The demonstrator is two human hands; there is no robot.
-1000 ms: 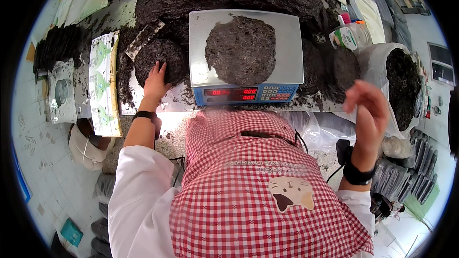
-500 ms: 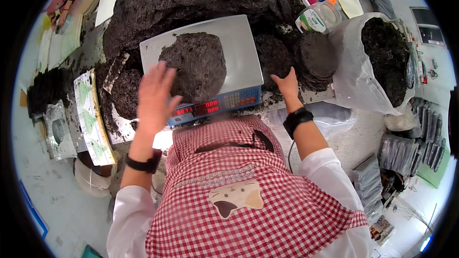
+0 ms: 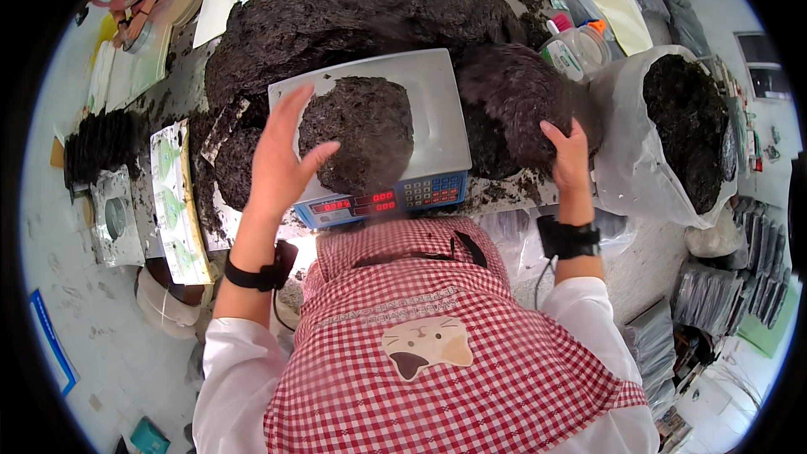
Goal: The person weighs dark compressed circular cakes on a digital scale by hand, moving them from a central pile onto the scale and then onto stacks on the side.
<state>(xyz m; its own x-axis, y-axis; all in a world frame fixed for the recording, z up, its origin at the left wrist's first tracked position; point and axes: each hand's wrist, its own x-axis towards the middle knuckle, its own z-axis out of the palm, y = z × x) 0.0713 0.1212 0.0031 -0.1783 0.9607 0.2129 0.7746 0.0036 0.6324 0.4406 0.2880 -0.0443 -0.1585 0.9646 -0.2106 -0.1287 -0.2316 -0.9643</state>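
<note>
One round dark cake (image 3: 530, 105), without long axis, is right of the scale (image 3: 441, 113) toward the front edge of the surface (image 3: 519, 194), just beyond the right hand (image 3: 572, 155), fingers clamped on its rim; the left hand (image 3: 282, 166), fingers apart, flanks the scale's slab (image 3: 361, 134).

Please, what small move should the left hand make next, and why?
Perhaps the left hand should ease toward the dark slab on the scale and steady its left edge: the hand is open there, with the thumb close to the slab, while the right hand is at another dark mass.
</note>
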